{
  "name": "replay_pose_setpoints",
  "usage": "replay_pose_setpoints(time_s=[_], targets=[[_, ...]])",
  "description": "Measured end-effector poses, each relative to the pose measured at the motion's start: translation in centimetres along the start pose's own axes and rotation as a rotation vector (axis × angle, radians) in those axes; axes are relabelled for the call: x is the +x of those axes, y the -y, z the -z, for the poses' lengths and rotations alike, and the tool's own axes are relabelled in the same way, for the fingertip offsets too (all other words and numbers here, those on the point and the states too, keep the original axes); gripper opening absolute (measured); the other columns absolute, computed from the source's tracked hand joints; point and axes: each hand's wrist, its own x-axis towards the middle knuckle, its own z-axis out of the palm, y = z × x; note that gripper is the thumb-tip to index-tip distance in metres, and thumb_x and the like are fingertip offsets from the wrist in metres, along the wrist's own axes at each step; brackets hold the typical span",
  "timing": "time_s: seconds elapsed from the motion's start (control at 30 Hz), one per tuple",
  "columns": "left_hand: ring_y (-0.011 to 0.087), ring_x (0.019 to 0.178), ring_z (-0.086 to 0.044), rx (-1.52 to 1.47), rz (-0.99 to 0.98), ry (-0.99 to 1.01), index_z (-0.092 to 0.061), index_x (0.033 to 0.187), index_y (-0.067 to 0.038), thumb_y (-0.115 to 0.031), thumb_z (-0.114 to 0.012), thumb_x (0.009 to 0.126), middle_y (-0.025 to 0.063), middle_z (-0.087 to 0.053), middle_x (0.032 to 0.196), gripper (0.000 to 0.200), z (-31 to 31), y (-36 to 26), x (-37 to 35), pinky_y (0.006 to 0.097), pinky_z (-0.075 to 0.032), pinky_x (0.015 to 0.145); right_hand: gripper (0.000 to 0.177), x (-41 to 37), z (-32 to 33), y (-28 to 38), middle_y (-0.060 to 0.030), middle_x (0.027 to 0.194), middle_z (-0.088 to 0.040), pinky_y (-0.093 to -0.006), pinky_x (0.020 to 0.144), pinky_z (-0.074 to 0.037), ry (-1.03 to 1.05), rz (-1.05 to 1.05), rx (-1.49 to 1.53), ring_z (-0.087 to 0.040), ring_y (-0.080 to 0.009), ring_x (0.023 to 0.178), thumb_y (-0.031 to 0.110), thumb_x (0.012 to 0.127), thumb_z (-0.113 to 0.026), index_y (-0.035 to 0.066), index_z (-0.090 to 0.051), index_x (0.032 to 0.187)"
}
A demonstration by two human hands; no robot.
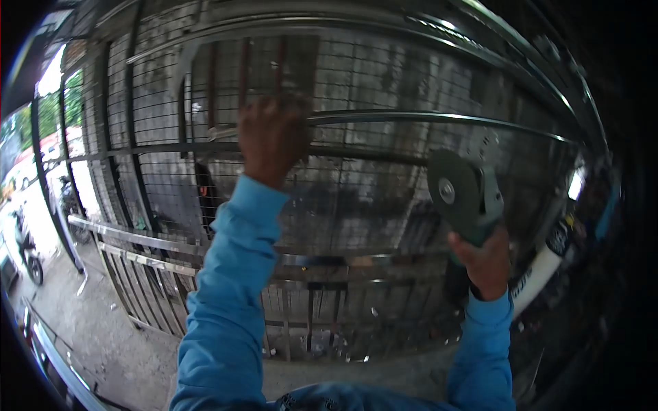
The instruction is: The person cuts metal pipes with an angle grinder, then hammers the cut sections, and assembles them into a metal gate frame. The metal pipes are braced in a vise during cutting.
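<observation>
My left hand (pixel 275 133), raised at the upper middle, is closed around a long shiny metal tube (pixel 411 117). The tube runs to the right, and a short end shows left of the fist. My right hand (pixel 488 264) grips an angle grinder (pixel 490 195) at the right, held upright. Its round, dark green disc (pixel 447 188) faces left, below the tube and apart from it. Most of the grinder's body is hidden by my fingers or lost in shadow.
A wire mesh wall with dark metal bars (pixel 133 130) stands ahead. Metal railing frames (pixel 147 264) lean low at the left and middle. More metal lengths (pixel 445 31) run overhead. A white cylinder (pixel 538 277) is at the right, and a motorcycle (pixel 29 250) stands outside.
</observation>
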Motion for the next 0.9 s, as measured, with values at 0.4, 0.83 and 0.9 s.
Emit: replay_pose_setpoints(time_s=[0.4,0.83,0.9], targets=[[0.0416,0.089,-0.055,-0.071,0.085,0.675,-0.057,0.121,0.009,-0.038,-0.051,0.1,0.0308,-0.058,0.103,0.052,5.7,11.2,-3.4,0.0487,-0.043,0.081,0.07,-6.2,3.7,-4.9,-0.0117,0.099,-0.068,-0.0346,0.08,-0.052,-0.13,-0.235,0.285,-0.064,-0.0193,0.085,0.025,0.068,-0.082,0.001,-0.054,0.128],[0.0322,0.066,-0.068,-0.254,-0.119,0.471,-0.071,0.102,-0.007,-0.065,-0.051,0.092,0.0142,-0.069,0.075,0.061,4.0,-11.7,0.8,0.0421,-0.053,0.057,0.052,-7.2,6.9,-5.3,-0.0079,0.103,-0.069,-0.0319,0.079,-0.051,-0.152,-0.261,0.167,-0.061,-0.0142,0.09,0.018,0.075,-0.079,-0.002,-0.059,0.119],[0.0216,0.055,-0.066,-0.179,-0.156,0.419,-0.065,0.095,-0.01,-0.067,-0.048,0.092,0.0061,-0.064,0.064,0.059,3.5,-11.7,0.8,0.0375,-0.051,0.047,0.048,-5.7,6.1,-5.0,-0.0096,0.099,-0.069,-0.0335,0.078,-0.052,-0.156,-0.226,0.129,-0.063,-0.017,0.087,0.02,0.075,-0.078,-0.002,-0.06,0.114]])
